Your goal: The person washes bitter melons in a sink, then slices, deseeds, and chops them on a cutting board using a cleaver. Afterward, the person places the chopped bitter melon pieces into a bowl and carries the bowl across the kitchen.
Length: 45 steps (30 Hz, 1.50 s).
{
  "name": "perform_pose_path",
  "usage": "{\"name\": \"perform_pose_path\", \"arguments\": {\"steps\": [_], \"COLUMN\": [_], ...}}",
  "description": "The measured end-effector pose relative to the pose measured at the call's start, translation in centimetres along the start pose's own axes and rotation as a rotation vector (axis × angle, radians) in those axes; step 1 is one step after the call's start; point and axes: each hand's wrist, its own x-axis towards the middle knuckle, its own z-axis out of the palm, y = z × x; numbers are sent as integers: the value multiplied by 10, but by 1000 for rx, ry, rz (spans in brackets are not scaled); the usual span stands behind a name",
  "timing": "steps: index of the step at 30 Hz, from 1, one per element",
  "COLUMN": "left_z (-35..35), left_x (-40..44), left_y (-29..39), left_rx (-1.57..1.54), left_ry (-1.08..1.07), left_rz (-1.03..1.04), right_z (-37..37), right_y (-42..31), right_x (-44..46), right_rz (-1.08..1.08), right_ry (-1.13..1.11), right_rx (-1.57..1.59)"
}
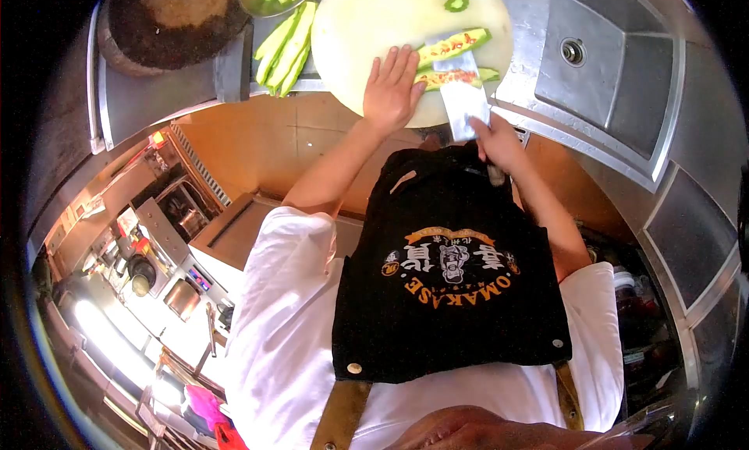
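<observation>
Two long green vegetable halves, an upper one (477,38) and a lower one (445,77), lie on the round pale cutting board (367,21) with their seedy reddish insides up. My left hand (392,85) rests flat on the board at their left ends, fingers stretched out. In the grip of my right hand (501,143) is a wide-bladed knife (466,105). Its blade reaches over the lower half towards the upper one. Glare and blur hide the exact contact of the blade.
Long green strips (287,52) lie left of the board, below a metal bowl (269,9) of green pieces. Small green end pieces (456,3) sit at the board's top. A sink (585,83) is on the right, a dark round block (172,40) at the upper left.
</observation>
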Motion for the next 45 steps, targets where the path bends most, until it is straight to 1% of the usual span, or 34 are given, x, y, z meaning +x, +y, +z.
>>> {"name": "perform_pose_path", "arguments": {"steps": [1, 4, 6, 7, 9, 11, 13, 14, 16, 17, 18, 21, 25, 27, 29, 32, 34, 35, 37, 38, 39, 41, 42, 43, 44, 45], "left_z": [0, 0, -3, -4, -3, -3, -1, 0, 1, 3, 3, 9, 2, 4, 2, -2, -1, -1, 0, 2, 3, -8, -19, -33, -50, -65], "left_x": [0, 1, -1, -1, 0, 0, -5, -5, -3, -3, -5, -12, -9, -10, -9, -13, -12, -13, -17, -18, -21, -16, -15, -5, 4, 10], "left_y": [-1, -2, -2, -3, -4, -6, -8, -9, -10, -12, -14, -18, -15, -13, -12, -10, -12, -13, -15, -16, -16, -21, -26, -35, -48, -59], "left_rx": [-1, -37, -106, -106, -124, -147, -169, -183, -196, -195, -193, -146, -197, -233, -266, -278, -300, -299, -311, -288, -270, -344, -356, -342, -284, -231], "left_ry": [1, 53, 95, 94, 11, 29, 39, 49, 70, 70, 67, 72, 62, 53, 49, 27, 13, 18, 5, 11, 32, 5, 15, 36, 161, 277], "left_rz": [-3, 51, 51, 58, 23, 32, 41, 44, 56, 25, -10, -50, -65, -153, -172, -138, -146, -137, -171, -182, -179, -234, -270, -273, -269, -265], "right_z": [7, 17, 27, 28, 30, 37, 45, 50, 50, 50, 49, 59, 74, 76, 79, 90, 110, 114, 118, 116, 117, 115, 115, 117, 117, 117], "right_y": [-3, -25, -35, -33, -26, -26, -35, -41, -49, -53, -42, -30, -60, -65, -58, -46, -32, -47, -76, -87, -91, -106, -115, -118, -127, -139], "right_x": [-9, -2, 7, 3, -11, -12, -2, 5, -2, -5, -5, -10, 4, -3, -2, 6, 39, 32, 12, 6, -2, -7, -1, 3, -1, 0], "right_rz": [-28, 15, -27, -27, -28, -10, -27, -32, -26, -18, -5, -36, -23, -62, -36, -99, -239, -243, -475, -307, -336, -297, -337, -376, -404, -450], "right_ry": [-21, -3, -29, -23, -29, -46, 9, -19, -20, -29, -69, -52, -48, -42, -31, -9, 128, 137, 241, 173, 176, 119, 120, 122, 122, 131], "right_rx": [42, -4, 3, 7, -2, 27, -58, 11, 28, 41, -6, 55, -10, -33, -52, -154, -328, -326, -359, -282, -282, -337, -344, -420, -496, -469]}}
